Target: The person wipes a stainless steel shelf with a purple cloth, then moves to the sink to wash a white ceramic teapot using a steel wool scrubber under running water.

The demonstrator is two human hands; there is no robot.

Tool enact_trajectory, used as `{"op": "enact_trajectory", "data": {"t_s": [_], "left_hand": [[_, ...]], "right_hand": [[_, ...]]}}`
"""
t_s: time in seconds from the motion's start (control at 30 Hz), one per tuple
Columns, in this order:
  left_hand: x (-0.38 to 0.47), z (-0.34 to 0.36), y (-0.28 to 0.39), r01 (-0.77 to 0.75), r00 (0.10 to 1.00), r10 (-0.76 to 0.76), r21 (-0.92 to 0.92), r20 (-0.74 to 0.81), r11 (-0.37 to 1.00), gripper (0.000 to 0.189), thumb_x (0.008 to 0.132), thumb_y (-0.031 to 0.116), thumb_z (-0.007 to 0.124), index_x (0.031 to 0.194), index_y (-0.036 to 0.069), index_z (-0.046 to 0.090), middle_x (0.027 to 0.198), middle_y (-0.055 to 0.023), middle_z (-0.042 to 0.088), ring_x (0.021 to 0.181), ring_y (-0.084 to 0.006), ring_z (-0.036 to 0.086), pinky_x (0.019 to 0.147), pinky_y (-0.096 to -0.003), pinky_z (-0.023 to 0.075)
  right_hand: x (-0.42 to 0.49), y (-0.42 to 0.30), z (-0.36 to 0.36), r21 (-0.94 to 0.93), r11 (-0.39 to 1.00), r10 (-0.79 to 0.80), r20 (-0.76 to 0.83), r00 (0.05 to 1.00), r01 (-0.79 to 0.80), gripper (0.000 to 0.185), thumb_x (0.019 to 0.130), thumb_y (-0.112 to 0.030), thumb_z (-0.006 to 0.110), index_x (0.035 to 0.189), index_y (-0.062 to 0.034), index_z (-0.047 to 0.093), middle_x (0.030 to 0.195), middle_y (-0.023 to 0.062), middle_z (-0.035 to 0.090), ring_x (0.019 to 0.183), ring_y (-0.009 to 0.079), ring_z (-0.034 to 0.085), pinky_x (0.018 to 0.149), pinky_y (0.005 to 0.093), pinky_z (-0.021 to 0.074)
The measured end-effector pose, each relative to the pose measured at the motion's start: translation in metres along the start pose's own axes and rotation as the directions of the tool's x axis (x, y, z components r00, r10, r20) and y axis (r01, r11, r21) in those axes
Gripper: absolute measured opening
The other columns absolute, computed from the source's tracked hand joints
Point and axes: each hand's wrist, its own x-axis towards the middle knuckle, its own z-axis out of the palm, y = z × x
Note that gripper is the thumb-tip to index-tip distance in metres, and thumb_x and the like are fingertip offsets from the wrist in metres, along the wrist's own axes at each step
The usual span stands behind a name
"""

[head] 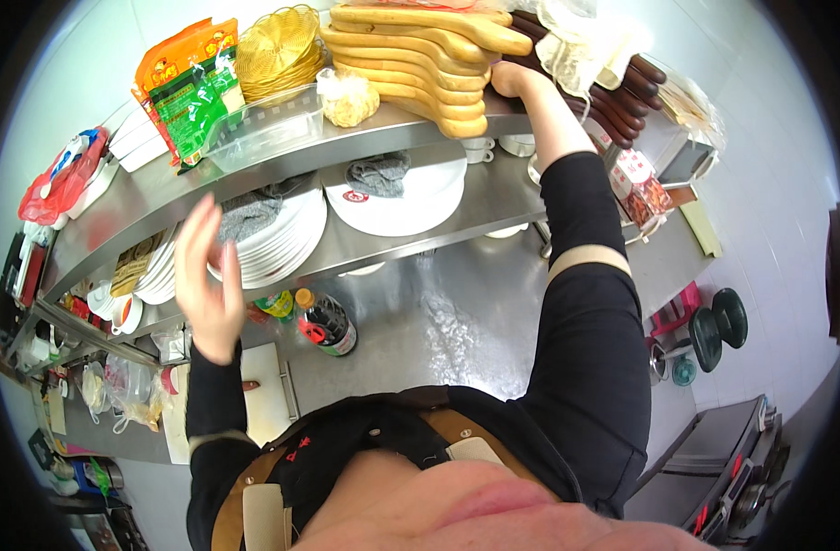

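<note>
My right hand (515,80) reaches up to the top steel shelf (420,122), between a stack of pale wooden serving boards with handles (420,65) and a group of dark brown wooden handles (609,113). Its fingers are hidden behind the pale stack, so any grip there does not show. A white cloth-like bundle (585,52) lies over the dark boards. My left hand (210,282) is raised, slightly blurred, with fingers apart and nothing in it. It is in front of a pile of white plates (275,251) on the lower shelf, with a grey cloth (249,215) on top.
Woven baskets (280,48), a clear plastic tray (268,127) and an orange-green packet (189,89) stand on the top shelf. A dark sauce bottle (327,324) rises from the steel counter (392,351), beside a white cutting board (263,392). Large white plates (399,206) lie below the wooden boards.
</note>
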Motion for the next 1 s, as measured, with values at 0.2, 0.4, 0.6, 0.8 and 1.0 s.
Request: {"op": "enact_trajectory", "data": {"t_s": [0.2, 0.4, 0.6, 0.8, 1.0], "left_hand": [[-0.11, -0.023, 0.01, 0.232, 0.97, -0.236, 0.069, 0.057, 0.97, 0.033, 0.088, -0.004, 0.054, 0.121, 0.0, 0.058, 0.125, -0.0178, 0.059, 0.099, -0.0217, 0.061, 0.071, -0.0253, 0.0487], [-0.162, -0.031, 0.011, 0.523, 0.849, -0.527, 0.087, 0.038, 0.848, 0.032, 0.089, -0.004, 0.053, 0.121, 0.0, 0.058, 0.125, -0.0151, 0.059, 0.079, -0.0154, 0.059, 0.063, -0.0239, 0.0466], [-0.164, -0.043, 0.013, 0.503, 0.864, -0.504, 0.078, -0.007, 0.861, 0.032, 0.09, -0.004, 0.052, 0.122, 0.0, 0.057, 0.126, -0.015, 0.057, 0.069, -0.0124, 0.055, 0.063, -0.0245, 0.047], [-0.159, -0.021, 0.017, 0.425, 0.905, -0.416, -0.193, 0.088, 0.884, 0.031, 0.089, -0.004, 0.053, 0.12, 0.0, 0.059, 0.125, -0.0146, 0.059, 0.084, -0.0143, 0.058, 0.067, -0.0235, 0.0455], [-0.126, 0.017, 0.056, 0.224, 0.969, -0.168, -0.355, 0.182, 0.908, 0.026, 0.088, -0.004, 0.056, 0.114, -0.002, 0.061, 0.12, -0.016, 0.062, 0.094, -0.0177, 0.06, 0.073, -0.0246, 0.0474]], "right_hand": [[0.089, 0.031, 0.007, -0.147, 0.989, -0.01, 0.072, 0.997, 0.021, 0.041, 0.099, -0.023, 0.037, 0.134, -0.0093, 0.054, 0.14, 0.0161, 0.051, 0.135, 0.0282, 0.042, 0.109, 0.0403, 0.0354], [0.104, 0.058, 0.003, -0.136, 0.99, 0.042, 0.07, 0.997, -0.032, 0.041, 0.1, -0.024, 0.036, 0.134, -0.0092, 0.054, 0.139, 0.0162, 0.051, 0.134, 0.0293, 0.043, 0.108, 0.0404, 0.0358], [0.028, -0.001, -0.007, -0.059, 0.983, -0.165, 0.115, 0.98, 0.172, 0.041, 0.1, -0.025, 0.036, 0.134, -0.0091, 0.054, 0.139, 0.0163, 0.051, 0.132, 0.0305, 0.045, 0.108, 0.0405, 0.0362], [-0.125, -0.026, -0.02, 0.106, 0.952, -0.273, -0.139, 0.952, 0.288, 0.029, 0.097, -0.015, 0.051, 0.123, -0.0075, 0.059, 0.118, 0.0171, 0.064, 0.111, 0.0319, 0.059, 0.094, 0.0381, 0.047], [-0.266, -0.056, 0.034, 0.371, 0.792, -0.483, -0.107, 0.869, 0.486, 0.024, 0.089, 0.0, 0.057, 0.111, -0.0075, 0.065, 0.113, 0.0105, 0.064, 0.11, 0.0282, 0.06, 0.096, 0.0354, 0.0477]]}}
